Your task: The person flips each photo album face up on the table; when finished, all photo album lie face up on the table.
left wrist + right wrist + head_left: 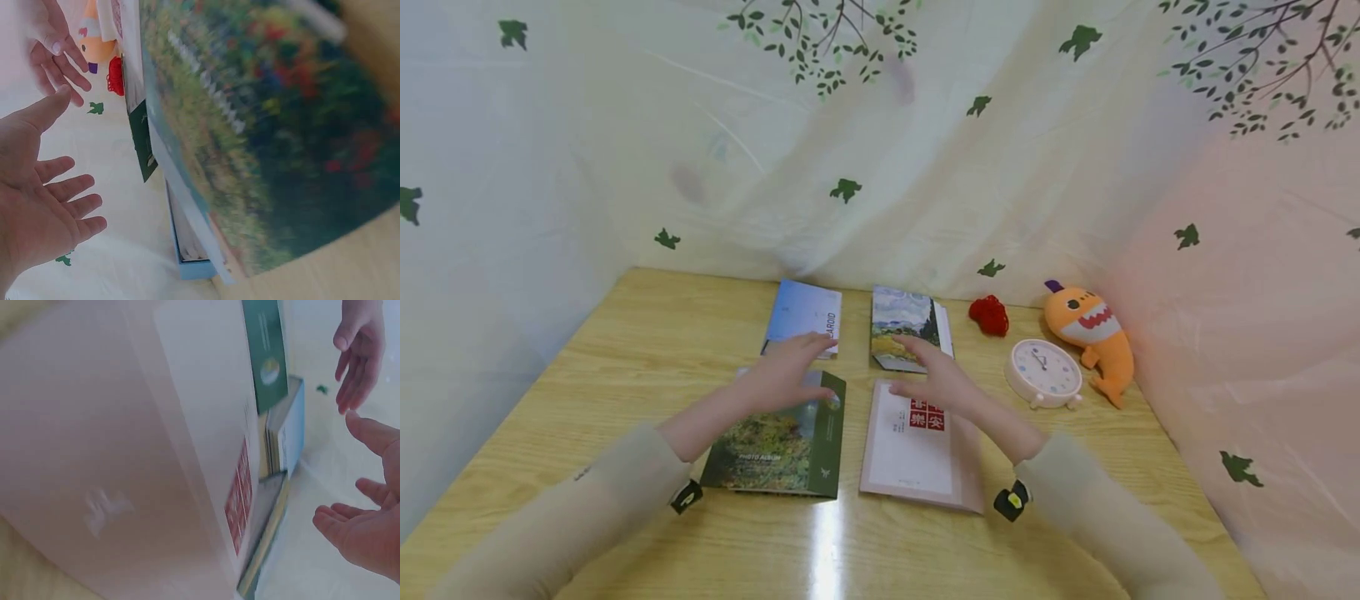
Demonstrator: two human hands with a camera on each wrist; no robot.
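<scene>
Above the green photo album [760, 458] is my left hand [786, 375], fingers extended and holding nothing. My right hand [942, 382], likewise bare with spread fingers, is over the pale pink book [904, 458] with red square characters. Behind them lie a blue book [805, 308] on the left and a book with a painted landscape cover [898, 312] on the right. The left wrist view has the album's cover [262, 137] close up beside the left palm [44, 194]. In the right wrist view, the pink cover [125, 437] fills the left side, apart from the right fingers [350, 522].
Right of the books are a red yarn bundle [988, 316], a round pale clock [1043, 372] and an orange shark plush [1093, 337]. The wooden table [715, 550] meets a white leaf-patterned curtain [760, 208] at the back and sides.
</scene>
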